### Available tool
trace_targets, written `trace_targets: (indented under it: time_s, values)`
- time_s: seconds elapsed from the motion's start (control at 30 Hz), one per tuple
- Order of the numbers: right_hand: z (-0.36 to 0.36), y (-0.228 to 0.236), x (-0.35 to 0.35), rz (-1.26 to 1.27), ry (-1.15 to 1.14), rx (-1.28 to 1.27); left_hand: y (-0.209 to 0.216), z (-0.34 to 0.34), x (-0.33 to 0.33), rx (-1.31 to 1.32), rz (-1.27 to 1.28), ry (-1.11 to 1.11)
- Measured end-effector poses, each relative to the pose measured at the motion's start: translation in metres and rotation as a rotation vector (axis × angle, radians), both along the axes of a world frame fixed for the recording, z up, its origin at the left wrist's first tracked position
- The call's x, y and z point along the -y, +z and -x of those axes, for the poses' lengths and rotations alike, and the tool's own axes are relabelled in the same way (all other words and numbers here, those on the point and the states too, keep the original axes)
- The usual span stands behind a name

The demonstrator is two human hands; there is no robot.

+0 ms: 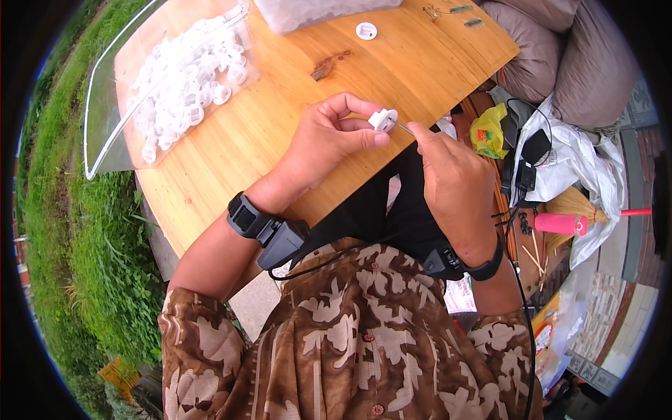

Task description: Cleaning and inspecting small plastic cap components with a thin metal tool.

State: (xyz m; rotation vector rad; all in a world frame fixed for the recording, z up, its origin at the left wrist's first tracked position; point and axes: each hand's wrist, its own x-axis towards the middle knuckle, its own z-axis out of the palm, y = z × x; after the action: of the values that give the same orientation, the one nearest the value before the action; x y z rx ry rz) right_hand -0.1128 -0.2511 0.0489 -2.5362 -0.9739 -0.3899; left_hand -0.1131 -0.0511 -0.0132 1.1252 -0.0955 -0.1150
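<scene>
Between the thumb and fingers of my left hand [325,136] is a small white plastic part [382,120] with a round flange, held above the table's near edge. My right hand [455,178] is closed around a thin metal rod-like tool [403,128], whose handle is hidden inside the fingers. The tool's tip meets the white part on its right side; how deep it goes in I cannot tell. Another white round part [366,31] lies apart on the wooden table [280,91], beyond my hands.
A clear plastic bin [105,143] at the left holds many similar white parts. At the far edge stands a translucent container [280,17]. Small green pieces [474,22] lie at the far right. Sacks [595,70], a yellow bag [489,133] and a pink roll [560,224] crowd the right side.
</scene>
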Motion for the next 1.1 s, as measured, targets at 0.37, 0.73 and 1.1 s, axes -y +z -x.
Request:
trace_targets:
  time_s: [0.37, 0.73, 1.1]
  values:
    - [0.003, 0.003, -0.005, 0.166, -0.022, 0.093, 0.001, -0.002, 0.000, -0.051, 0.078, -0.007]
    - [0.003, 0.000, -0.011, 0.206, -0.017, 0.094, -0.004, -0.001, 0.000, -0.032, 0.020, -0.003]
    - [0.002, -0.001, -0.015, 0.272, -0.030, 0.184, -0.003, -0.001, 0.003, -0.038, 0.043, 0.051]
